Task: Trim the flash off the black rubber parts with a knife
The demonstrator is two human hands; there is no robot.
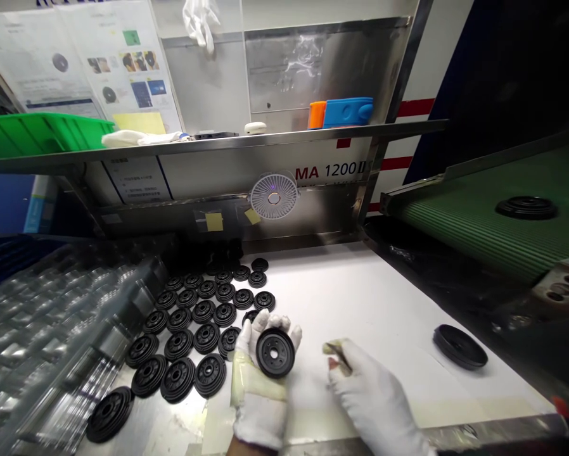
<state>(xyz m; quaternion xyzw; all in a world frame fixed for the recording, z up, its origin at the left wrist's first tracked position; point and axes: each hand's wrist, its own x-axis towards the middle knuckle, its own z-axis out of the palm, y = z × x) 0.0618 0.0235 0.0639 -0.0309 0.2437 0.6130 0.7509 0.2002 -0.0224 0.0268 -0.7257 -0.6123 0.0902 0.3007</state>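
Left hand (258, 405): we hold it palm up in a white glove, wrist near us, fingers reaching forward and partly curled.
Grip on the disc: our left fingers cup one round black disc (265, 366) from behind, its holed face toward us; it sits above the near work surface, just beside the laid-out discs.
Right hand (372, 392): gloved too, it comes in from the lower right, thumb and fingers bent close together; a dark patch shows between them, and we cannot tell whether they pinch anything.
Room between: white sheet (322, 297) separates our hands and runs back toward the machine panel (332, 231).
Left edge: rows of black discs (203, 311) crowd our left hand, with clear plastic trays (75, 316) beyond.
Right edge: a lone black disc (460, 347) lies near the slanting border, below the ribbed green belt (484, 237).
Above: a metal shelf (284, 136) crosses over a small round fan (274, 197).
Writing: we read "MA 1200 II" on the panel; print on the posted sheets (89, 63) is too small.
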